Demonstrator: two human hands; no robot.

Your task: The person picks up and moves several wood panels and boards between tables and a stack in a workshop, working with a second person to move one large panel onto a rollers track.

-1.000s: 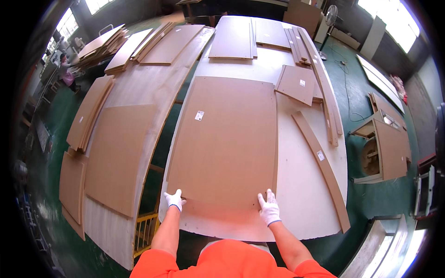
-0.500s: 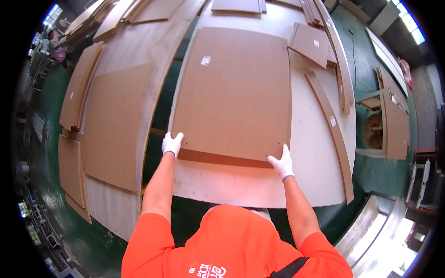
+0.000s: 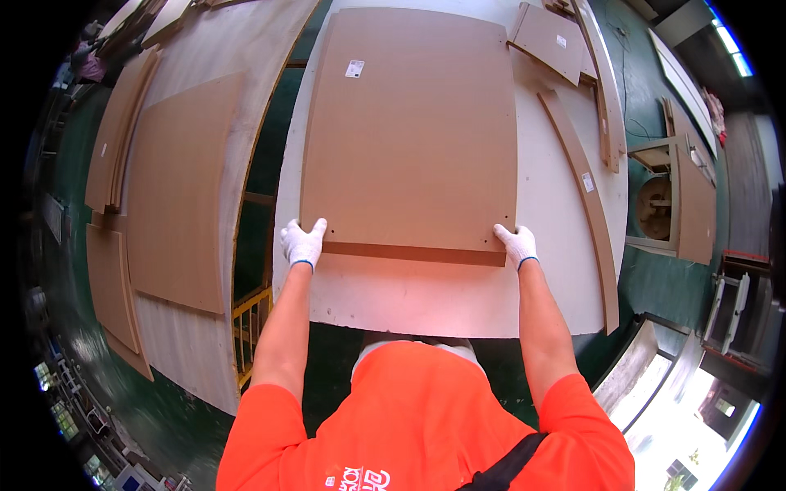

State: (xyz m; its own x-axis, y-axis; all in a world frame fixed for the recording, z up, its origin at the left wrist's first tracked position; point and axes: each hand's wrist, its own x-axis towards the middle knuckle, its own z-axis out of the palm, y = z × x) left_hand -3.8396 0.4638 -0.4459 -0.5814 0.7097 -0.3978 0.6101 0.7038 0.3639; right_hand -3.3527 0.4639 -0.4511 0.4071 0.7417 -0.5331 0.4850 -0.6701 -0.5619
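Note:
A large brown rectangular wooden panel (image 3: 413, 135) lies on the pale tabletop (image 3: 393, 299) in front of me. It has a small white label (image 3: 354, 69) toward its far left and small dark holes close to the near corners. My left hand (image 3: 303, 241), in a white knit glove, grips the near left corner, its thumb on the top face. At the near right corner my right hand (image 3: 517, 244), gloved alike, holds on with the thumb on top. The fingers of both hands are partly hidden along the panel's sides.
A long narrow brown strip (image 3: 583, 200) lies right of the panel, with smaller boards (image 3: 550, 41) beyond. On the left, a second table (image 3: 180, 344) carries several brown panels (image 3: 180, 192); a dark gap and a yellow rail (image 3: 251, 327) separate the tables. A wooden frame (image 3: 671, 200) stands farther right.
The panel's near edge has levelled out and sits straighter to the table. Both hands keep their corner holds. The whole view has shifted a little, putting everything higher in the picture.

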